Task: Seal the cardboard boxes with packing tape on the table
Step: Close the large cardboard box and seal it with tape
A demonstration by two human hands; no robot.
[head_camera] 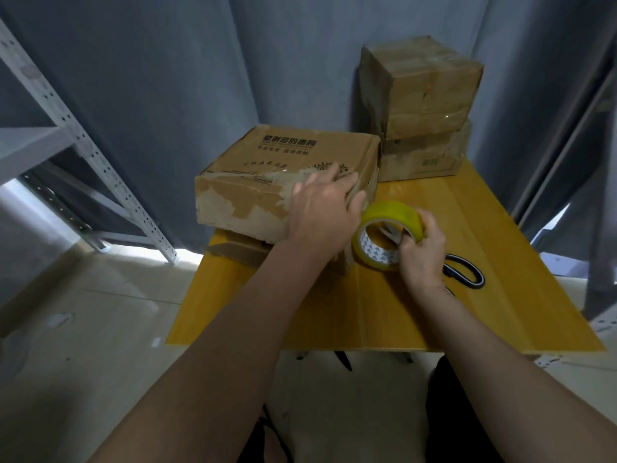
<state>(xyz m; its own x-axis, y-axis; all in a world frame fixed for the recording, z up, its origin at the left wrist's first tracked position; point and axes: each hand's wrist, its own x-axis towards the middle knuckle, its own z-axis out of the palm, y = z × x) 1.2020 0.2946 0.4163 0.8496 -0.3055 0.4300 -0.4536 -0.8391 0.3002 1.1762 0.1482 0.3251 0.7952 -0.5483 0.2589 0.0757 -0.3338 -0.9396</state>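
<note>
- a printed cardboard box (283,182) is seen at the far left of the yellow desk (417,312), stacked on a flatter piece of cardboard (240,250) that pokes out beneath it.
- the left hand (322,212) is laid over the box's near right corner, fingers spread fairly straight and pressed against the top and front face; nothing is clasped in that grip.
- torn, pale patches are visible across the box's front face, and dark printed characters can be made out on its top.
- a roll of yellow packing tape (387,235) is held upright on its edge just to the right of the box, its white core turned toward the camera.
- the right hand (422,252) is curled round the roll, fingers wrapped over the outer rim and the thumb hooked at the core; this grip is closed firmly on the tape.
- whether a strip has been drawn from the roll to the box cannot be told.
- black-handled scissors (467,274) are lying on the desk just behind the right wrist, partly hidden by it.
- two more cardboard boxes are stacked at the far right corner of the desk: a taped upper box (424,85) set on a lower box (424,158).
- grey curtains (167,78) are hung behind the desk, and a white metal shelf frame (83,145) is standing at the left.
</note>
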